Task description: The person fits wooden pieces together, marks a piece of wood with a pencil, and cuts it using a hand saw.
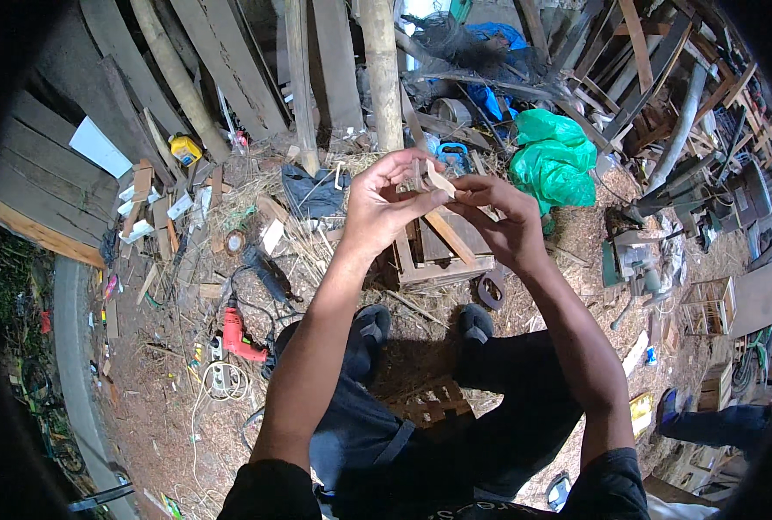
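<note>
Above a low wooden stand (448, 273), the left hand (384, 201) and right hand (509, 221) pinch a small pale wooden piece (439, 180). A brown ring (491, 291) lies just right of the stand; a green plastic bag (555, 160), beyond its right side; dark cloth (312, 192), beyond its left; a red drill (240, 335), left and nearer.

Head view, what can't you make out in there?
In the head view:
- Pale wood piece: partly covered by the left hand and right hand.
- Green bag: contents hidden by its plastic.
- Other person's leg: cut off by the dark right rim.
</note>
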`<state>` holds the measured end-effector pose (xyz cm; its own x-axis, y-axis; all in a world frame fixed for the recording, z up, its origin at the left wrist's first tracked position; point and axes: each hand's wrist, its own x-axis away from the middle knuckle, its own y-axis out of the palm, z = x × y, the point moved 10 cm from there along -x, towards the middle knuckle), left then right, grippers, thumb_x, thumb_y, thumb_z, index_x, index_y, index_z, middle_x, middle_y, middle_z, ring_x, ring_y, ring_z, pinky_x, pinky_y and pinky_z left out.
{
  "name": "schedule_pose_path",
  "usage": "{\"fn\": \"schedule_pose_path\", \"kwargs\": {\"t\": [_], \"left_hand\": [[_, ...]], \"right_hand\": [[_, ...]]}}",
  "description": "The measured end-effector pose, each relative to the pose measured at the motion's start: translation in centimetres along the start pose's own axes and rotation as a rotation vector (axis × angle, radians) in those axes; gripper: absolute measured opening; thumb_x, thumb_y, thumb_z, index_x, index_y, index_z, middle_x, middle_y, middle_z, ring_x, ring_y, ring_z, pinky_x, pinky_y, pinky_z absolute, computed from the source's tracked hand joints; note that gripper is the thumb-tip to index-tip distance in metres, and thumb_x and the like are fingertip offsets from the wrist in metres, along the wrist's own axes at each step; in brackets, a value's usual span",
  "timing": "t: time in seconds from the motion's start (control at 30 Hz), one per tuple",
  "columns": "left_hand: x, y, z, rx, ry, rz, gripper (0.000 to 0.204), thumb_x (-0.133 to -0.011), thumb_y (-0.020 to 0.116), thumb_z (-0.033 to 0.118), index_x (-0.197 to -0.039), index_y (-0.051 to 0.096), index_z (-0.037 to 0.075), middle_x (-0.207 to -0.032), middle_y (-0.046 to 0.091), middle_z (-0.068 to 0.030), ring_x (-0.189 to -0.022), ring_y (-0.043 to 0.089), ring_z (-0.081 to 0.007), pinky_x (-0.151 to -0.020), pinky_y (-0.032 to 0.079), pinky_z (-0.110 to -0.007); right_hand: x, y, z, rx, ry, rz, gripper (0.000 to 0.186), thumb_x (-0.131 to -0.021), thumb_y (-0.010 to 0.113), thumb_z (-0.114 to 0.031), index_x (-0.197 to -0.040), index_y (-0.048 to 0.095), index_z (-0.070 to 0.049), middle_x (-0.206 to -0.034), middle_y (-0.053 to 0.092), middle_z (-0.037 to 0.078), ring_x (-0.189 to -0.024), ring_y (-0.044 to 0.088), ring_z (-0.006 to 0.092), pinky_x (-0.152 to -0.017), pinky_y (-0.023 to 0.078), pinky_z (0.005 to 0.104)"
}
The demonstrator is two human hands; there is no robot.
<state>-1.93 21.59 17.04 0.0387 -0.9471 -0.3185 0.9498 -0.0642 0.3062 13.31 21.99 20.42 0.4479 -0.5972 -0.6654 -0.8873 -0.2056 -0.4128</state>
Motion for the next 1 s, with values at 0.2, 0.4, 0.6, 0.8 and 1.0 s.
{"fn": "schedule_pose_path", "kwargs": {"t": [0.2,0.4,0.6,0.8,1.0], "left_hand": [[-0.5,-1.1,-1.0,0.101,-0.018,0.0,0.037,-0.08,0.07,-0.004,-0.115,0.059,0.001,-0.106,0.067,-0.0102,-0.098,0.064,-0.0165,-0.084,0.054,-0.03],[-1.0,-3.3,-1.1,0.435,-0.056,0.099,0.028,-0.086,0.062,-0.002,-0.114,0.059,0.003,-0.108,0.065,-0.0143,-0.098,0.066,-0.0235,-0.082,0.06,-0.035],[-1.0,-4.0,0.3,0.578,0.042,-0.056,0.034,-0.085,0.066,0.005,-0.117,0.054,0.002,-0.112,0.061,-0.0155,-0.109,0.061,-0.0286,-0.084,0.058,-0.039],[-0.5,-3.0,1.1,0.573,0.042,-0.17,0.039,-0.079,0.072,0.007,-0.114,0.054,0.003,-0.109,0.06,-0.0136,-0.112,0.059,-0.029,-0.096,0.051,-0.041],[-0.3,-2.2,1.5,0.52,0.029,-0.241,0.043,-0.074,0.076,0.01,-0.11,0.054,0.004,-0.107,0.06,-0.0115,-0.111,0.059,-0.0279,-0.1,0.046,-0.041]], "right_hand": [[-0.2,0.4,-0.3,0.042,0.02,-0.022,0.024,-0.076,0.077,-0.003,-0.098,0.069,-0.004,-0.105,0.068,0.012,-0.095,0.067,0.0269,-0.08,0.052,0.035],[-0.6,0.4,-1.7,0.061,0.078,-0.061,0.056,-0.081,0.073,-0.013,-0.132,0.052,-0.004,-0.131,0.052,0.018,-0.124,0.049,0.0295,-0.102,0.039,0.041],[1.1,1.2,2.7,-0.553,0.555,-0.08,0.053,-0.089,0.053,-0.017,-0.137,0.043,0.001,-0.128,0.056,0.015,-0.12,0.053,0.0213,-0.101,0.04,0.0351],[2.3,3.6,0.7,-0.671,0.767,-0.249,0.039,-0.09,0.052,-0.013,-0.124,0.052,0.004,-0.104,0.066,0.01,-0.088,0.065,0.0137,-0.081,0.05,0.0284],[3.0,3.9,0.3,-0.684,0.771,-0.353,0.027,-0.09,0.052,-0.014,-0.11,0.06,0.004,-0.095,0.069,0.011,-0.075,0.067,0.0147,-0.071,0.052,0.0281]]}}
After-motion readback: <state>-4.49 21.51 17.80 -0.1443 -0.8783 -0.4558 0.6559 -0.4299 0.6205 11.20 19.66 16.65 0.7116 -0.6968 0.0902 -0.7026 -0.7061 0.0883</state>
